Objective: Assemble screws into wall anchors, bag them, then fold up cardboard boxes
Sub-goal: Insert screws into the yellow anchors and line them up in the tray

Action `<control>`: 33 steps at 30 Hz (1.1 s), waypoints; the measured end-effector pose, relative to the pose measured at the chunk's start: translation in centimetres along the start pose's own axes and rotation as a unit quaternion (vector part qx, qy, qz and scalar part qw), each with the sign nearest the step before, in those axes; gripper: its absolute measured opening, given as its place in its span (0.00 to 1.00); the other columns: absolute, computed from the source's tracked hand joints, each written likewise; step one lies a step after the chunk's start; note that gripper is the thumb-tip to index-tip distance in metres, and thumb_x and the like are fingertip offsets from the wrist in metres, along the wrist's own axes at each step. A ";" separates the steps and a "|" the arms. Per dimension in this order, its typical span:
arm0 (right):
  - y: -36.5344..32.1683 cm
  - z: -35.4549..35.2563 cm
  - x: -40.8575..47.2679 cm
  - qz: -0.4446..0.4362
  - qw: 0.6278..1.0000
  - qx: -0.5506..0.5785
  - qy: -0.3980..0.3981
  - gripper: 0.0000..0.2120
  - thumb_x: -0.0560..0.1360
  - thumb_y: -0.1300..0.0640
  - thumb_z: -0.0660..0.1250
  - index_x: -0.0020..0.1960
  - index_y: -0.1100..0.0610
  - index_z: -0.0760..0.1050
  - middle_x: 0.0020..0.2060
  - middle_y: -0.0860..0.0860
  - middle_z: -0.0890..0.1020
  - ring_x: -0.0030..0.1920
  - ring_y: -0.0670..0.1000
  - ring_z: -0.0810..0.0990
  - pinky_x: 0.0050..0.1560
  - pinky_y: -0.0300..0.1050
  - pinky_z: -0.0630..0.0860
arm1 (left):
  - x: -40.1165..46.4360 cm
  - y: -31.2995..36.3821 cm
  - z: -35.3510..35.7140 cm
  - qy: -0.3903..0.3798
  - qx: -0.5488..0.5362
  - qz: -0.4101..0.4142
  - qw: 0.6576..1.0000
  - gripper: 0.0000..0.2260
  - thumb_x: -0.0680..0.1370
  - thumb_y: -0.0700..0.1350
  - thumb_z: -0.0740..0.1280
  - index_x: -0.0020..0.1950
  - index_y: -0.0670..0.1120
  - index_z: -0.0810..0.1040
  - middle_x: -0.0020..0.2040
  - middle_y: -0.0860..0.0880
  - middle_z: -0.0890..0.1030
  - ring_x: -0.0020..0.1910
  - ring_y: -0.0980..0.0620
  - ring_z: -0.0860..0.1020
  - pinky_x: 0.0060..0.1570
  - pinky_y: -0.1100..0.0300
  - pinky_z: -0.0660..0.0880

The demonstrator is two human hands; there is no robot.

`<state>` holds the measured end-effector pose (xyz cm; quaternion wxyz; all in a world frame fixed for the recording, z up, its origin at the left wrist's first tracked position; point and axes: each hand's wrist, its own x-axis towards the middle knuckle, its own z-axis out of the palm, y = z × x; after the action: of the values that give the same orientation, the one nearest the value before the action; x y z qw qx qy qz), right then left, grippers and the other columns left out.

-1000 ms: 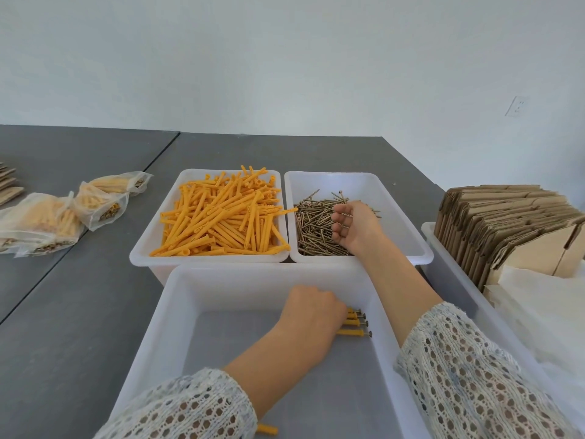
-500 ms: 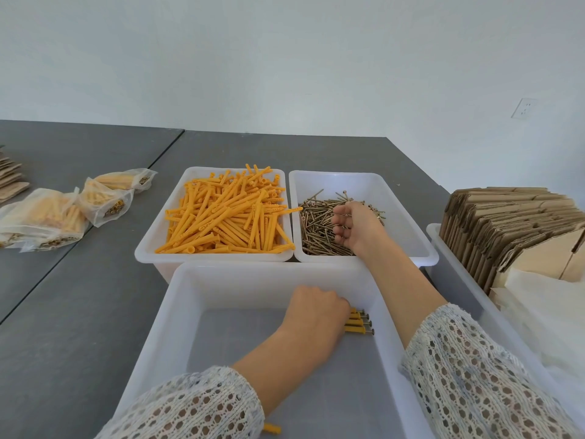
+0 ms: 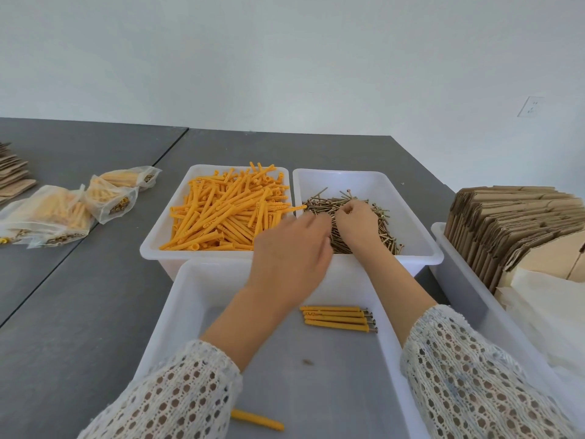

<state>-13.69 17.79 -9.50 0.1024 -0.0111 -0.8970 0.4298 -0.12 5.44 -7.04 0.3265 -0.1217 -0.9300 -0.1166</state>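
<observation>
Head view: the left hand (image 3: 289, 248) has lifted off the assembled anchors (image 3: 337, 318) in the near bin (image 3: 177, 299), fingers loosely spread, while the right hand (image 3: 356, 221) pinches screws (image 3: 384, 231), starting another assembly.

I see orange anchors (image 3: 228, 213) heaped in a white tub (image 3: 164, 229) and brownish brass screws (image 3: 357, 223) in a second white tub (image 3: 411, 213). The bench (image 3: 79, 296) is dark grey, my sleeves (image 3: 474, 375) white openwork lace, the cardboard (image 3: 512, 223) plain brown.
</observation>
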 end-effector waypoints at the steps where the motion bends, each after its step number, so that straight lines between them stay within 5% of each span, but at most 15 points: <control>1: 0.0 0.1 0.0 -0.007 0.999 -0.027 -0.016 0.07 0.76 0.62 0.60 0.48 0.60 0.76 0.43 0.51 0.79 0.42 0.51 0.75 0.38 0.46 0.70 | 0.1 -1.0 -0.1 0.015 0.013 -0.026 0.999 0.06 0.80 0.47 0.59 0.51 0.52 0.74 0.44 0.55 0.76 0.41 0.53 0.74 0.27 0.58 0.71; 3: 0.1 0.3 -0.2 -0.013 0.993 -0.088 -0.073 0.07 0.75 0.61 0.61 0.50 0.60 0.75 0.45 0.53 0.79 0.46 0.54 0.76 0.43 0.47 0.73 | 0.0 -2.8 0.0 0.009 0.067 -0.085 0.994 0.09 0.79 0.46 0.61 0.58 0.51 0.75 0.51 0.53 0.77 0.48 0.50 0.74 0.32 0.58 0.71; 7: -0.4 0.4 -0.8 -0.029 0.969 -0.198 -0.144 0.04 0.75 0.58 0.60 0.46 0.58 0.71 0.36 0.51 0.75 0.40 0.54 0.74 0.36 0.44 0.67 | -0.5 -5.1 0.6 -0.080 0.151 -0.169 0.971 0.18 0.80 0.53 0.59 0.70 0.53 0.68 0.62 0.47 0.74 0.60 0.44 0.73 0.57 0.49 0.69; 12: -0.8 0.3 -1.1 -0.049 0.958 -0.235 -0.155 0.06 0.78 0.57 0.57 0.52 0.58 0.70 0.42 0.52 0.76 0.43 0.54 0.74 0.39 0.45 0.68 | -0.8 -5.8 1.6 -0.146 0.087 -0.194 0.966 0.16 0.83 0.54 0.53 0.68 0.55 0.71 0.63 0.50 0.75 0.65 0.45 0.69 0.67 0.44 0.60; 24: -0.8 0.1 -1.1 -0.055 0.967 -0.200 -0.148 0.08 0.80 0.58 0.56 0.55 0.60 0.70 0.44 0.53 0.77 0.45 0.54 0.75 0.42 0.46 0.69 | -0.6 -5.7 1.7 -0.103 0.026 -0.220 0.970 0.12 0.82 0.49 0.58 0.65 0.52 0.72 0.62 0.50 0.73 0.63 0.48 0.70 0.62 0.48 0.64; 31: -0.7 -0.1 -0.8 -0.057 0.982 -0.156 -0.086 0.09 0.77 0.63 0.58 0.50 0.56 0.76 0.44 0.51 0.80 0.44 0.52 0.76 0.41 0.44 0.70 | 0.2 -5.9 0.7 0.055 -0.093 -0.134 0.985 0.13 0.80 0.38 0.62 0.63 0.46 0.75 0.61 0.49 0.75 0.52 0.50 0.77 0.46 0.52 0.75; 33: -0.6 -0.1 -0.6 -0.045 0.987 -0.128 -0.082 0.08 0.77 0.63 0.61 0.48 0.54 0.77 0.43 0.50 0.80 0.45 0.52 0.78 0.42 0.43 0.71 | 0.3 -5.8 0.3 0.101 -0.150 -0.095 0.979 0.11 0.80 0.37 0.63 0.61 0.47 0.75 0.59 0.52 0.74 0.48 0.59 0.76 0.41 0.63 0.75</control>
<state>-13.06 17.45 -9.10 0.0458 0.0516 -0.9495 0.3062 -2.27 0.13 -7.83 0.3840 -0.0678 -0.8715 -0.2974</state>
